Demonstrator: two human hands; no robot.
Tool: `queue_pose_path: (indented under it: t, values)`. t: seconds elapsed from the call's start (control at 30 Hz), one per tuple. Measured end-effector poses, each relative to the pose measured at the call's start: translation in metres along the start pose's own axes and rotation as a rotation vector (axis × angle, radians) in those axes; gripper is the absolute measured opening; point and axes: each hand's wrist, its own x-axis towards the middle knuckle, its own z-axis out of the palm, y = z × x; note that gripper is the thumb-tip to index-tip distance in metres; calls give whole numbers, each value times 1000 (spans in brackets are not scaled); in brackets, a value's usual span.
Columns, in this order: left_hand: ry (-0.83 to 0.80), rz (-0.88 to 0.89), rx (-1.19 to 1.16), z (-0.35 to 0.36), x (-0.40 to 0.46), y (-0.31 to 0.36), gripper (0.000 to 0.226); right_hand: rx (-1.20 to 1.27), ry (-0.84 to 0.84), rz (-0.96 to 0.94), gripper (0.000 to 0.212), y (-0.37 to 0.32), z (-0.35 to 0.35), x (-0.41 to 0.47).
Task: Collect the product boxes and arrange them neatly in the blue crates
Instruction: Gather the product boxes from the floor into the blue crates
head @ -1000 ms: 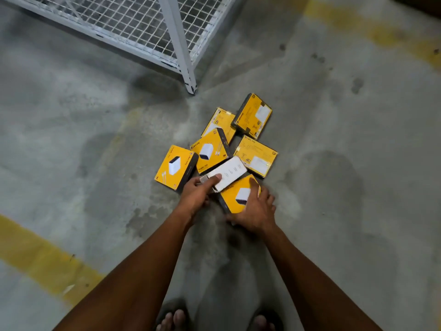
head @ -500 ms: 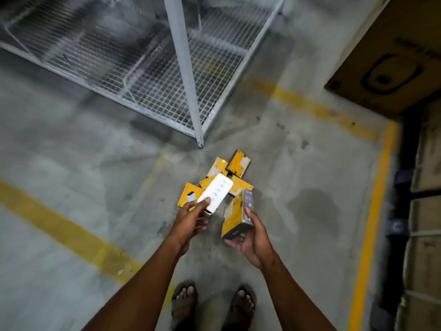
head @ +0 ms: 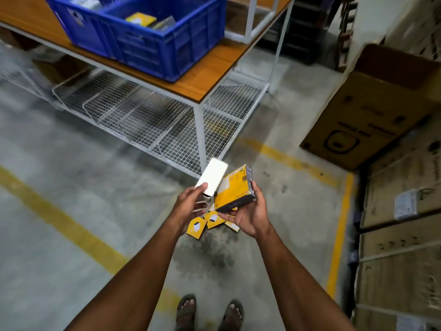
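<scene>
My left hand [head: 189,206] grips a white box [head: 212,179] by its near end, held up at waist height. My right hand [head: 250,215] holds a yellow box [head: 235,188] with dark sides, tilted on edge right beside the white one. Below my hands several yellow product boxes [head: 206,223] lie scattered on the concrete floor, partly hidden by my fingers. A blue crate [head: 152,47] stands on the wooden table top [head: 207,80] ahead and to the left, with a yellow box [head: 140,19] and a dark box inside.
The table has white metal legs [head: 200,137] and a wire mesh shelf [head: 155,123] underneath. Large cardboard cartons [head: 372,111] stack along the right side. Yellow floor lines [head: 64,225] cross the concrete. My sandalled feet [head: 210,311] show at the bottom.
I have risen from the pile with the white box in my left hand and the yellow box in my right. The view lifted, bringing the table and blue crate into sight.
</scene>
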Motion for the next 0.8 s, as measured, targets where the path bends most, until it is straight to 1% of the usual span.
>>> queue_pose_path:
  t: [0.13, 0.2, 0.33, 0.4, 0.5, 0.67, 0.8]
  values:
    - [-12, 68, -9, 7, -53, 61, 48, 9, -47, -33, 91, -44, 54, -43]
    - [-18, 108, -17, 7, -73, 83, 49, -4, -73, -43, 94, -59, 78, -59]
    - [-23, 170, -54, -3, -108, 121, 29, -19, -122, -88, 99, -75, 124, -87]
    - [-28, 198, -70, -17, -118, 132, 28, -8, -164, -95, 100, -74, 144, -98]
    - [-37, 224, -86, -42, -125, 143, 43, 12, -212, -120, 96, -66, 170, -106]
    - [-47, 256, -139, -88, -128, 171, 38, 103, -299, -157, 99, -47, 215, -103]
    - [-56, 293, -141, -133, -129, 200, 47, 96, -327, -222, 93, -38, 256, -89]
